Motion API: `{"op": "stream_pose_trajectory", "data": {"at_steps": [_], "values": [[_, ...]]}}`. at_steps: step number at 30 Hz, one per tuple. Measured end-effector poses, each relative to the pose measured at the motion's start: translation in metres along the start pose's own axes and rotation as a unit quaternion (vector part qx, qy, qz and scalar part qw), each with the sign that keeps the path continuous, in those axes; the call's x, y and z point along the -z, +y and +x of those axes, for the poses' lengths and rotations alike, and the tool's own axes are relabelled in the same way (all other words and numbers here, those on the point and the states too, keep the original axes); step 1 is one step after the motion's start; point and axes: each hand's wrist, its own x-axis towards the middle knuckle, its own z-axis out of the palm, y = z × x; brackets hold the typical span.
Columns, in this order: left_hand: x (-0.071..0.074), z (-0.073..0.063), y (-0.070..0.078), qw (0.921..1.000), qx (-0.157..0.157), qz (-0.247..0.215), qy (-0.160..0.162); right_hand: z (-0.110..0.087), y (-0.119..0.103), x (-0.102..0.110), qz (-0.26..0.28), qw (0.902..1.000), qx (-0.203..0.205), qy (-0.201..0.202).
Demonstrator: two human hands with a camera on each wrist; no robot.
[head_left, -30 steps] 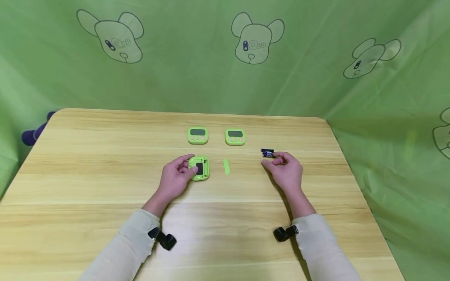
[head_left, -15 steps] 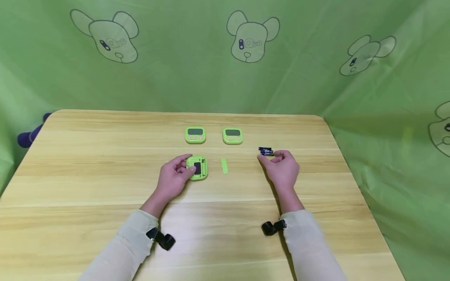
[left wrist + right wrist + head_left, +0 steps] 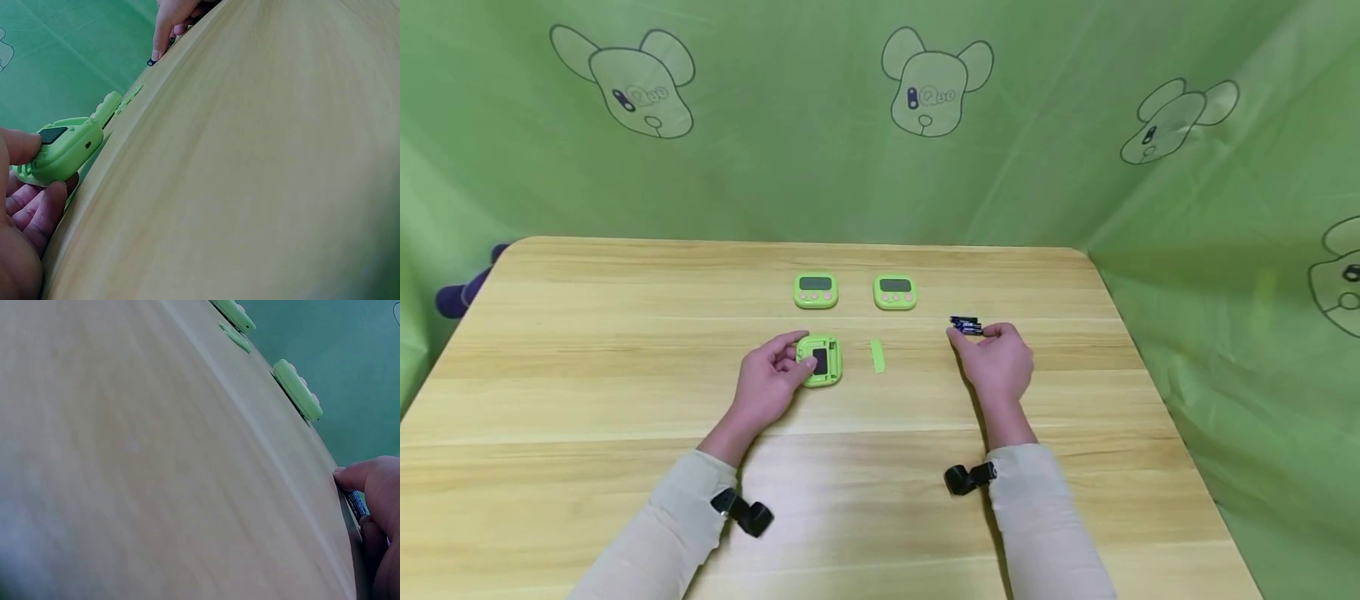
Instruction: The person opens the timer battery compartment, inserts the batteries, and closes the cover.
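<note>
My left hand [image 3: 767,382] holds a green digital timer [image 3: 831,375] back side up, thumb on its dark back panel and fingers beneath; in the left wrist view the timer [image 3: 75,150] is lifted slightly and tilted. A long slot lies uncovered along its right side. Right of it lies a thin green battery cover [image 3: 877,356]. My right hand [image 3: 1002,362] is at a small group of dark blue batteries [image 3: 966,326], thumb at the left end and index finger at the right, pinching one battery [image 3: 356,505] lengthwise. The hand partly hides the batteries in the right wrist view.
Two more green timers, a left one [image 3: 816,291] and a right one [image 3: 895,292], lie screen up farther back on the wooden table [image 3: 865,517]. Green printed cloth [image 3: 775,167] hangs behind and to the right of it. Something purple [image 3: 463,292] shows past the left edge.
My right thumb has moved in to the batteries' left end, and the right forearm has shifted left. The left hand keeps its hold on the timer. The head view has shifted slightly.
</note>
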Motion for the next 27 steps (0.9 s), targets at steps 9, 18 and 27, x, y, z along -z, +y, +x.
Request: {"op": "stream_pose_trajectory", "data": {"at_steps": [9,18,27], "values": [[0.001,0.001,-0.001,1.0,0.0,0.0,0.0,-0.004,0.0,0.0,0.015,0.9998,0.002,-0.01],[0.002,0.001,0.002,1.0,0.005,0.0,-0.002,-0.023,0.001,0.004,0.096,0.9932,0.066,-0.011],[0.003,0.002,0.001,1.0,0.004,-0.002,-0.001,-0.041,0.001,-0.002,0.239,0.9608,0.136,-0.034]]}}
